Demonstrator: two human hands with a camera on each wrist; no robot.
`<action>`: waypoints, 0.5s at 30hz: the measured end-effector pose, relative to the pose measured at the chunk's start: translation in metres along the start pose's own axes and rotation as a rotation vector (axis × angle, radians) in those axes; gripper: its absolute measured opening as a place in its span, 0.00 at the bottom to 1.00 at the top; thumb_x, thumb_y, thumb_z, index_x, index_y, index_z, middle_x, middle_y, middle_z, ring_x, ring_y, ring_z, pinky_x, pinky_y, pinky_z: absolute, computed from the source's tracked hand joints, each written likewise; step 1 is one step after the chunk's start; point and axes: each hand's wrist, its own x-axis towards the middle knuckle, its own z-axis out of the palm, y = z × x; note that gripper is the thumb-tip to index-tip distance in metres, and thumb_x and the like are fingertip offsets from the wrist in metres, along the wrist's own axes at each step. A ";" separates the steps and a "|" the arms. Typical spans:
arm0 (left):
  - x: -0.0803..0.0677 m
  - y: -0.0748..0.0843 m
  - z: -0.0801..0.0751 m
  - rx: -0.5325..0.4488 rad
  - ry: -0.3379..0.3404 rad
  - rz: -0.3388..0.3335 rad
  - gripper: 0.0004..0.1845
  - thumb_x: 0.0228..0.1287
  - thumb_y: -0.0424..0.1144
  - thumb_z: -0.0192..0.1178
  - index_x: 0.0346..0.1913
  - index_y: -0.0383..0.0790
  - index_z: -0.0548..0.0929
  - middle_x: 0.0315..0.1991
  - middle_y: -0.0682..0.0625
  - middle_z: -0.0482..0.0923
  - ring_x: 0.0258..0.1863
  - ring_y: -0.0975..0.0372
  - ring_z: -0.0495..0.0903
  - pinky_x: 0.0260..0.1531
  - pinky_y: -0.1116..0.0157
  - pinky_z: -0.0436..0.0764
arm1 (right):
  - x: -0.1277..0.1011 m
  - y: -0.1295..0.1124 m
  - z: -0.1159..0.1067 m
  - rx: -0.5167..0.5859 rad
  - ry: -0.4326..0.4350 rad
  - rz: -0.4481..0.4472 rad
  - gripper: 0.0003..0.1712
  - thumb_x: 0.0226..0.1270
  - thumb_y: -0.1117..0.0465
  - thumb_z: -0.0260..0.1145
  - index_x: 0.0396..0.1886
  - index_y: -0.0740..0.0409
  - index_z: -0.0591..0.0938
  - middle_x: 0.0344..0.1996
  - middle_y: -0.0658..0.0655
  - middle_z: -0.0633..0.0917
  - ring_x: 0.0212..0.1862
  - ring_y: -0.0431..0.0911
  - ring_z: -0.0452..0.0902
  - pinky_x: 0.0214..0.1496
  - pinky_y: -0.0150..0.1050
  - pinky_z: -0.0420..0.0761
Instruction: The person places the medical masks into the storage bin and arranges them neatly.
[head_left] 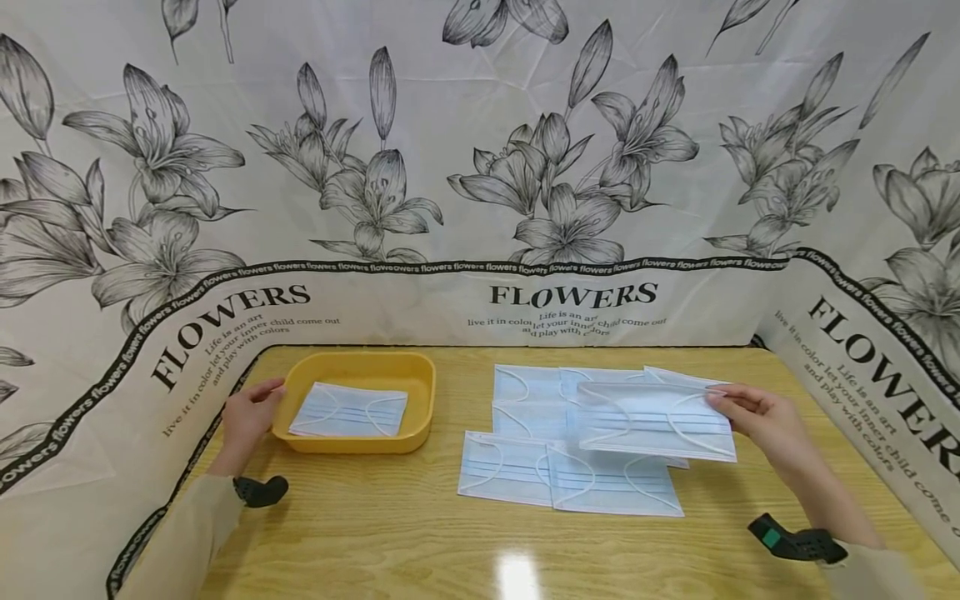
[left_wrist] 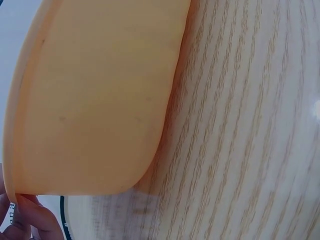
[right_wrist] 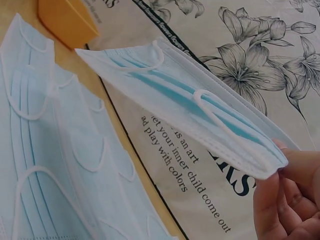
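My right hand (head_left: 761,417) pinches one face mask (head_left: 652,421) by its end, lifted above the loose masks (head_left: 570,479) on the tabletop (head_left: 420,542); my left hand (head_left: 251,412) grips the yellow tray's (head_left: 360,371) rim.

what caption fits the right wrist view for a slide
Right hand pinches one end of a lifted blue face mask above more masks lying on the table.
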 end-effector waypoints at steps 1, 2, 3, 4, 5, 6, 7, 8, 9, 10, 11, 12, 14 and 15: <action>0.000 0.000 0.000 0.003 0.003 0.004 0.20 0.70 0.44 0.55 0.59 0.37 0.80 0.55 0.35 0.78 0.30 0.69 0.73 0.21 0.74 0.75 | 0.001 0.000 0.003 0.017 -0.002 0.000 0.12 0.70 0.62 0.61 0.39 0.38 0.85 0.31 0.33 0.84 0.33 0.29 0.79 0.35 0.24 0.79; 0.000 0.000 0.000 0.007 0.008 0.010 0.20 0.70 0.44 0.55 0.59 0.37 0.80 0.55 0.34 0.78 0.30 0.69 0.73 0.21 0.74 0.75 | 0.002 0.000 0.006 0.035 -0.005 0.003 0.12 0.69 0.62 0.61 0.39 0.38 0.85 0.31 0.34 0.84 0.33 0.29 0.80 0.35 0.24 0.79; 0.000 0.001 0.000 0.010 0.009 0.011 0.20 0.70 0.44 0.55 0.58 0.36 0.80 0.54 0.34 0.78 0.31 0.69 0.73 0.21 0.74 0.75 | 0.003 0.000 0.009 0.051 -0.007 0.007 0.12 0.69 0.62 0.61 0.40 0.38 0.85 0.31 0.34 0.85 0.33 0.30 0.80 0.35 0.24 0.79; 0.000 0.001 0.000 0.010 0.009 0.010 0.20 0.70 0.44 0.55 0.58 0.36 0.80 0.54 0.34 0.78 0.30 0.68 0.73 0.21 0.74 0.75 | 0.004 0.000 0.012 0.061 -0.009 0.011 0.12 0.69 0.62 0.62 0.39 0.38 0.85 0.31 0.34 0.85 0.33 0.30 0.80 0.35 0.24 0.79; 0.000 0.001 0.000 0.007 0.006 0.006 0.20 0.70 0.44 0.55 0.59 0.37 0.80 0.55 0.34 0.78 0.30 0.68 0.73 0.21 0.74 0.75 | 0.005 -0.001 0.015 0.068 -0.012 0.015 0.12 0.69 0.62 0.62 0.39 0.38 0.85 0.31 0.35 0.85 0.32 0.30 0.80 0.35 0.24 0.79; 0.000 0.001 0.000 0.007 0.006 0.006 0.20 0.70 0.44 0.55 0.59 0.36 0.80 0.55 0.34 0.78 0.31 0.68 0.73 0.21 0.74 0.75 | 0.007 -0.001 0.017 0.075 -0.016 0.021 0.12 0.69 0.62 0.62 0.39 0.37 0.85 0.30 0.35 0.84 0.32 0.30 0.79 0.35 0.24 0.79; 0.000 0.001 0.000 0.006 0.005 0.008 0.20 0.70 0.44 0.55 0.59 0.36 0.80 0.54 0.34 0.78 0.30 0.68 0.73 0.20 0.73 0.75 | 0.007 -0.002 0.020 0.074 -0.018 0.026 0.12 0.69 0.62 0.62 0.39 0.37 0.85 0.30 0.35 0.84 0.32 0.30 0.79 0.35 0.24 0.79; -0.001 0.001 -0.001 0.006 0.005 0.013 0.20 0.70 0.44 0.55 0.59 0.36 0.80 0.54 0.34 0.78 0.29 0.68 0.73 0.20 0.73 0.75 | 0.008 -0.002 0.022 0.077 -0.021 0.029 0.12 0.69 0.62 0.62 0.39 0.37 0.85 0.30 0.36 0.84 0.32 0.30 0.79 0.35 0.24 0.79; -0.001 0.001 -0.001 0.004 0.003 0.017 0.20 0.70 0.44 0.55 0.59 0.36 0.80 0.54 0.34 0.78 0.28 0.69 0.73 0.20 0.73 0.75 | 0.009 -0.003 0.025 0.078 -0.022 0.029 0.12 0.69 0.62 0.62 0.39 0.37 0.85 0.30 0.36 0.84 0.32 0.30 0.79 0.35 0.24 0.79; -0.001 0.001 -0.001 0.002 0.003 0.022 0.20 0.70 0.44 0.55 0.59 0.36 0.80 0.54 0.34 0.78 0.27 0.70 0.73 0.20 0.73 0.76 | 0.009 -0.004 0.027 0.081 -0.022 0.029 0.12 0.69 0.61 0.62 0.38 0.37 0.85 0.30 0.36 0.84 0.33 0.30 0.79 0.35 0.24 0.80; -0.001 0.000 -0.001 0.002 0.004 0.029 0.20 0.70 0.44 0.55 0.59 0.36 0.80 0.54 0.34 0.78 0.26 0.70 0.73 0.19 0.73 0.76 | 0.010 -0.005 0.029 0.094 -0.024 0.029 0.11 0.69 0.61 0.62 0.38 0.37 0.85 0.30 0.36 0.84 0.33 0.30 0.79 0.35 0.24 0.80; -0.001 0.000 -0.001 0.004 0.007 0.039 0.20 0.70 0.43 0.55 0.59 0.36 0.80 0.53 0.34 0.78 0.26 0.71 0.72 0.19 0.73 0.75 | 0.010 -0.005 0.031 0.099 -0.023 0.029 0.11 0.69 0.61 0.62 0.38 0.37 0.85 0.30 0.36 0.84 0.33 0.30 0.79 0.35 0.24 0.80; -0.001 0.000 -0.001 0.007 0.008 0.050 0.20 0.70 0.43 0.55 0.59 0.36 0.80 0.53 0.33 0.78 0.25 0.73 0.72 0.19 0.73 0.75 | 0.012 -0.006 0.035 0.118 -0.019 0.023 0.11 0.69 0.61 0.62 0.38 0.37 0.85 0.31 0.36 0.84 0.34 0.30 0.79 0.36 0.24 0.80; -0.001 0.000 -0.001 0.007 0.008 0.052 0.20 0.70 0.43 0.55 0.59 0.36 0.80 0.53 0.34 0.78 0.26 0.73 0.71 0.20 0.73 0.75 | 0.013 -0.007 0.037 0.124 -0.015 0.024 0.11 0.69 0.60 0.62 0.37 0.36 0.85 0.31 0.35 0.84 0.34 0.29 0.79 0.36 0.23 0.79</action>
